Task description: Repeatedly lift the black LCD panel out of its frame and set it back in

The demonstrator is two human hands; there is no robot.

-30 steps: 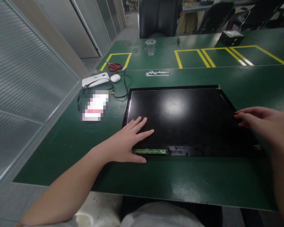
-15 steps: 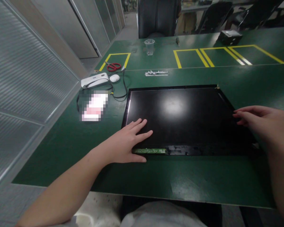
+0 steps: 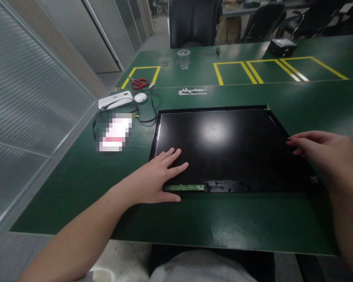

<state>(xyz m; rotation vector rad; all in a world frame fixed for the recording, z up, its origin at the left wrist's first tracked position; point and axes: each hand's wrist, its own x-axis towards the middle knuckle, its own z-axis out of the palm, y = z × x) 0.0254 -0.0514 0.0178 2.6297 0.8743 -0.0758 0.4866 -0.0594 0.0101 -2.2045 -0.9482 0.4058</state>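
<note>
A black display panel (image 3: 232, 147) lies flat on the green table, its glossy face up and a bright reflection on it. Along its near edge runs a narrow green circuit board (image 3: 184, 187). My left hand (image 3: 161, 174) rests spread over the panel's near left corner, with the thumb below the board. At the panel's right edge, my right hand (image 3: 323, 150) is closed with thumb and fingertips together. Whether it pinches the edge or something small there is hidden.
Left of the panel lie a blurred-out bright rectangle (image 3: 116, 132), a white device (image 3: 116, 100), a white mouse (image 3: 140, 97), cables and red scissors (image 3: 139, 84). Beyond are white strips (image 3: 192, 92), a clear plastic cup (image 3: 184, 59) and a black box (image 3: 281, 47). Yellow tape marks the table (image 3: 76, 196).
The whole view has shifted slightly, with the scene sitting a little further left. Both hands keep the same places on the panel.
</note>
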